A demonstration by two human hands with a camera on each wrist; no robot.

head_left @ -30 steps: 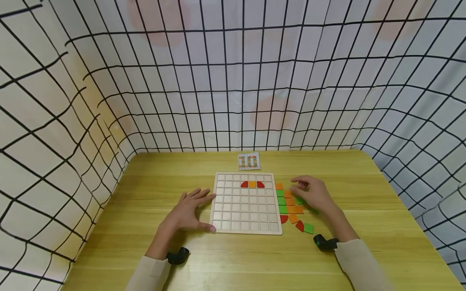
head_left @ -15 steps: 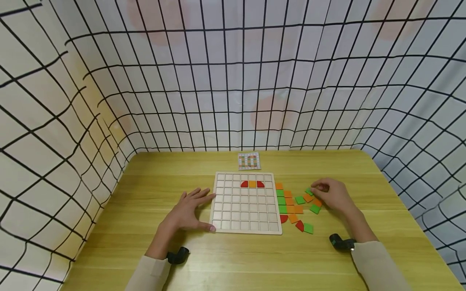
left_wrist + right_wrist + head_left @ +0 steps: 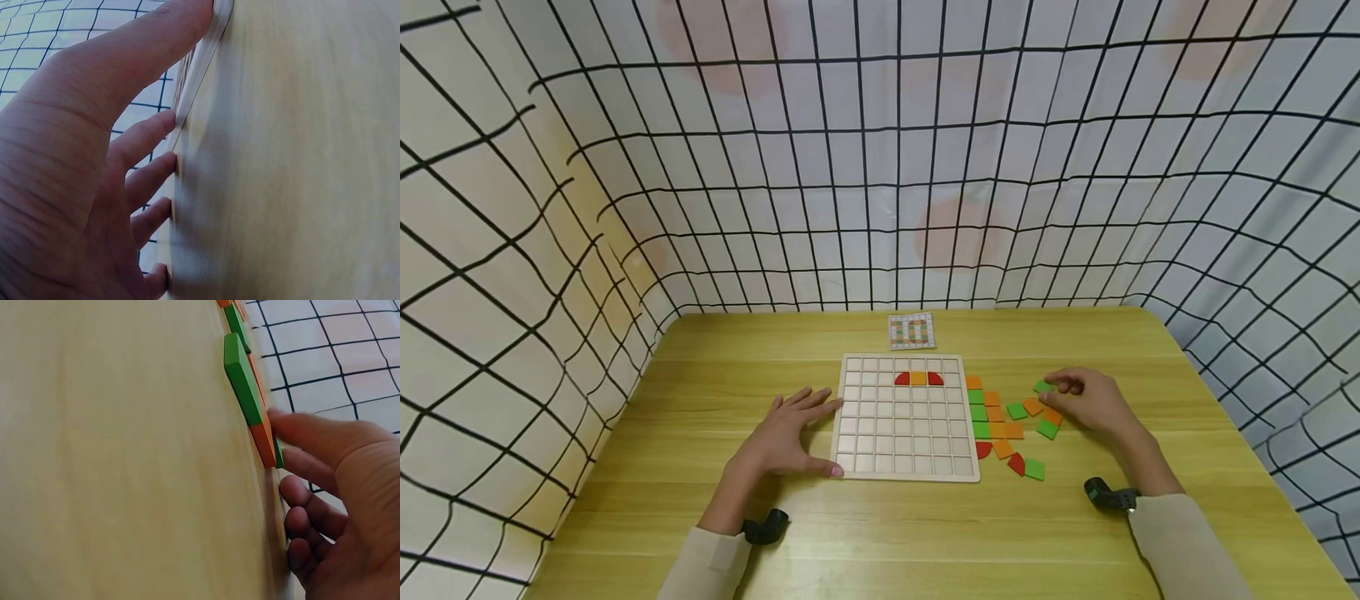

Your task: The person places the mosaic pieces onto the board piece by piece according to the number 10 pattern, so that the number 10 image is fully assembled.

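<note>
A pale wooden grid board [image 3: 898,427] lies on the table. My left hand [image 3: 790,433] rests at its left edge with fingers spread; in the left wrist view, the thumb and fingertips of this hand [image 3: 94,150] meet the board's rim. To the right of the board, my right hand [image 3: 1092,400] is over loose tiles. Its index fingertip is at a green tile [image 3: 1042,387], and its thumb is near an orange tile [image 3: 1052,415]. The right wrist view has thumb and index apart around the edges of the tiles, the other fingers of this hand [image 3: 350,494] loosely curled.
Two red quarter-round tiles, one being [image 3: 902,379], flank a yellow-orange square [image 3: 918,379] on the board. Several green and orange tiles [image 3: 996,430] lie along its right edge. A small pattern card [image 3: 912,332] lies behind it. Black-gridded white cloth [image 3: 880,167] encloses the table.
My right hand has shifted rightward from beside the board, uncovering several tiles. Lately the green tile at its fingers has slid slightly away and right. My left hand stays in place.
</note>
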